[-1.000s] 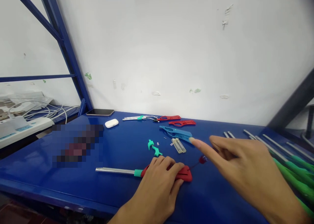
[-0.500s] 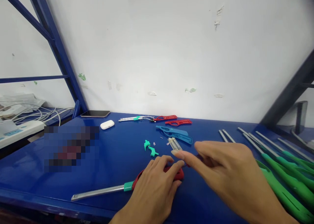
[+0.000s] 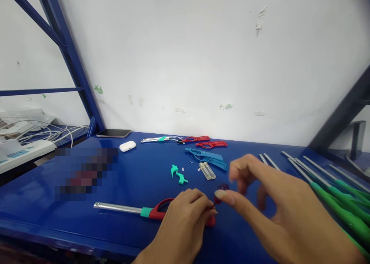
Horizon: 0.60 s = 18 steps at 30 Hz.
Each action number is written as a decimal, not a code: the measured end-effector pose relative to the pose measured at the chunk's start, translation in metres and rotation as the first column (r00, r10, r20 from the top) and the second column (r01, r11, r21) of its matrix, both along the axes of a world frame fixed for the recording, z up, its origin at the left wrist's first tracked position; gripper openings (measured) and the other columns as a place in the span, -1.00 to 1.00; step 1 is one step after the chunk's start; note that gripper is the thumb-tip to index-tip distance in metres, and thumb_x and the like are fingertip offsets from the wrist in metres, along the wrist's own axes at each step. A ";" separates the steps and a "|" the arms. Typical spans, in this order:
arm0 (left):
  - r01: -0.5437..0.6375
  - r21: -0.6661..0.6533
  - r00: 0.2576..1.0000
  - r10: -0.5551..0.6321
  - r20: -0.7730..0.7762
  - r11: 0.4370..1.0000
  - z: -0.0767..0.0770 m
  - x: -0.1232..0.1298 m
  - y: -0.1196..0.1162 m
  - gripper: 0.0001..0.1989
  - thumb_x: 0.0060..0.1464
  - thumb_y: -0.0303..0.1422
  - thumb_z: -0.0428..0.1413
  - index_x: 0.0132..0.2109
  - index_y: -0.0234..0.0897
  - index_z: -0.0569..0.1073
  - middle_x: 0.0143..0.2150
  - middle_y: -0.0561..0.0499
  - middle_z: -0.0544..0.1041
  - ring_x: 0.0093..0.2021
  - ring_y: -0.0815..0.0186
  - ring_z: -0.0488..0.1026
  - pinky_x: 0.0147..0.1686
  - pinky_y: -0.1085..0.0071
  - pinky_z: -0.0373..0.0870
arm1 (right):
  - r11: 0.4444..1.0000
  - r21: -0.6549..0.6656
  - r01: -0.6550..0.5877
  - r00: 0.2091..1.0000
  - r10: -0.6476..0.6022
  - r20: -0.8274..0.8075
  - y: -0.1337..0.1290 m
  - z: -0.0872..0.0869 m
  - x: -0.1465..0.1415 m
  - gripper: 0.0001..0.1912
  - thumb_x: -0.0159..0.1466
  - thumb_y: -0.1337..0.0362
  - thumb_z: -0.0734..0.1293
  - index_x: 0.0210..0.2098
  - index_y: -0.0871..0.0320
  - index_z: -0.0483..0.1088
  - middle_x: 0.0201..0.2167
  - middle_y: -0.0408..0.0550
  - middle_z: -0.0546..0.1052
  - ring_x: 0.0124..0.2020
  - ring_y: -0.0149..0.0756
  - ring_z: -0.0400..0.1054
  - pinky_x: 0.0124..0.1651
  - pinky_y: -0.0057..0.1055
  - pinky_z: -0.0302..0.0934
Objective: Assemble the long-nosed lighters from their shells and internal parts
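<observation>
Lighter (image 3: 156, 214) lies near the front of the surface (image 3: 138, 183), its tube pointing left: slim silver tube, green collar, red handle with an open loop. Left hand (image 3: 185, 214) is clamped over the handle, hiding much of it. Right hand (image 3: 286, 206) has thumb and fingers apart; the thumb overlaps the dark, rounded knob of a screwdriver (image 3: 222, 187), contact not determinable.

The tube is shiny metal; the handle appears smooth. Farther back lie two angular green pieces (image 3: 181, 178), clear tanks (image 3: 207, 171), a blue shell (image 3: 212, 158) and thin red shells (image 3: 212, 144). Green lighters (image 3: 338, 206) lie grouped at right.

The surface is glossy blue. White wall (image 3: 185, 56) behind shows flaked patches; blue frame (image 3: 69, 59) stands at left, near a white power strip (image 3: 26, 154).
</observation>
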<state>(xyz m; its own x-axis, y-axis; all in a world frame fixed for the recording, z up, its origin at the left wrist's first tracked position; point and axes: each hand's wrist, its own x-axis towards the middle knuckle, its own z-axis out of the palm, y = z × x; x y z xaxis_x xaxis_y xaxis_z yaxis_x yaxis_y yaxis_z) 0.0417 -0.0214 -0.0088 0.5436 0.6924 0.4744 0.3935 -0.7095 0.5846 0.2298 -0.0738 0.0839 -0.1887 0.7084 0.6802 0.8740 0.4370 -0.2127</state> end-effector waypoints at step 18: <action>0.047 -0.045 0.998 -0.045 0.037 0.998 0.000 -0.002 0.002 -0.73 0.41 -0.52 0.01 -0.22 -0.22 0.55 -0.21 0.01 0.60 -0.21 0.25 0.54 -0.18 0.39 0.42 | 0.991 -0.127 -0.029 0.992 0.014 -0.122 0.003 0.002 -0.007 -0.88 0.36 0.14 0.48 -0.16 -0.05 0.49 -0.34 -0.34 0.65 -0.59 -0.49 0.45 -0.57 -0.57 0.30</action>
<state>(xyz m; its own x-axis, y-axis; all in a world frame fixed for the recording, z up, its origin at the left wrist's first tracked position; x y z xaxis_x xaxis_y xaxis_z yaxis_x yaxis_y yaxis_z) 0.0397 -0.0195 -0.0091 0.5585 0.6885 0.4627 0.3394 -0.6986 0.6299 0.2231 -0.0713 0.0856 -0.1271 0.7880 0.6024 0.8294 0.4175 -0.3712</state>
